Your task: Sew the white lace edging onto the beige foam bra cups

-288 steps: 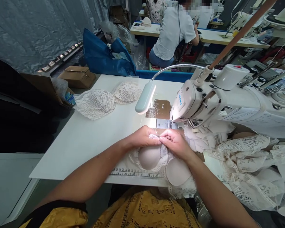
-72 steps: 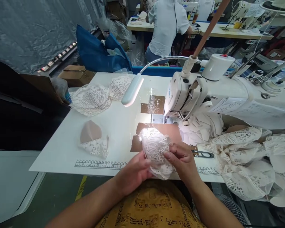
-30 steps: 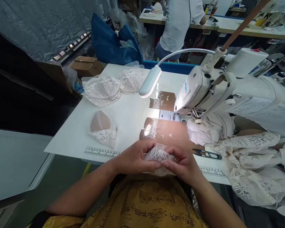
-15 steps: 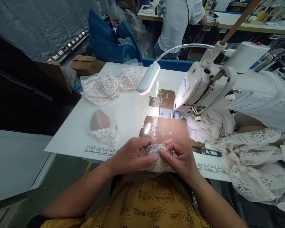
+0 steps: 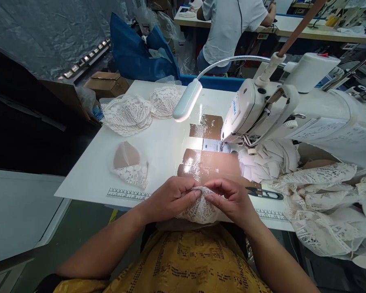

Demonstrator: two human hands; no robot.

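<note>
A rounded white lace bra cup [image 5: 203, 209] is between my two hands at the front edge of the sewing table. My left hand [image 5: 173, 199] pinches its top edge between thumb and fingers. Close beside it, my right hand [image 5: 232, 199] has thumb and fingertips closed on the same edge, a little to the right. The palms hide the sides of the cup. A pair of thread snips [image 5: 265, 193] lies on the table just right of my right hand. To the left rests a beige and lace cup piece [image 5: 129, 165].
A sewing machine [image 5: 262, 106] stands at right, with a lamp [image 5: 187, 99] on a bent neck. Stacked lace cups [image 5: 128, 114] sit at the back left. White fabric pieces [image 5: 268, 160] and a lace heap [image 5: 329, 207] lie at right. A person [image 5: 224, 32] sits beyond.
The lace cup has turned slightly in my hands, and more of its rounded face shows. My right fingers have straightened a little along its edge. The whole view has shifted slightly.
</note>
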